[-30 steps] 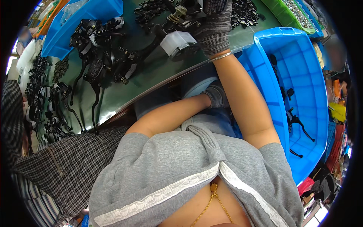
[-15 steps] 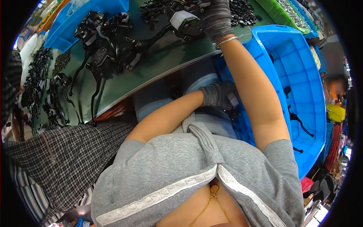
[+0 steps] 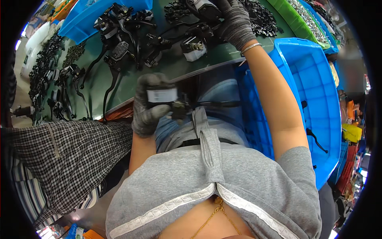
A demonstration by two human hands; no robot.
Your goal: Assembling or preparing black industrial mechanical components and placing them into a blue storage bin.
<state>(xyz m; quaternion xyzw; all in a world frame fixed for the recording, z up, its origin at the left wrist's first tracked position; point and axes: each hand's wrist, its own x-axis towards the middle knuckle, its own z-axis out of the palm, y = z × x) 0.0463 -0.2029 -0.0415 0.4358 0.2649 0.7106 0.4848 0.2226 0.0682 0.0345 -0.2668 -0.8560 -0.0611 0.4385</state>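
We see a black lever assembly [image 3: 181, 106] in the gloved left hand [image 3: 144, 113], over the lap and just off the counter's near edge. The thumb lies across its near side, the other fingers wrap behind, and the white-faced block sits between them; the lever points away to the right of the palm, parts blurred. Our gloved right hand [image 3: 237, 27] reaches over the counter [image 3: 95, 91], just beside another black assembly [image 3: 207, 12]; its fingertips are hidden, so we cannot tell whether it grips. Near its wrist lies an assembly with a white block [image 3: 195, 52]. Farther left are clustered lever assemblies [image 3: 119, 51]; to the right, a blue bin [image 3: 320, 93] holds a black lever [image 3: 316, 140].
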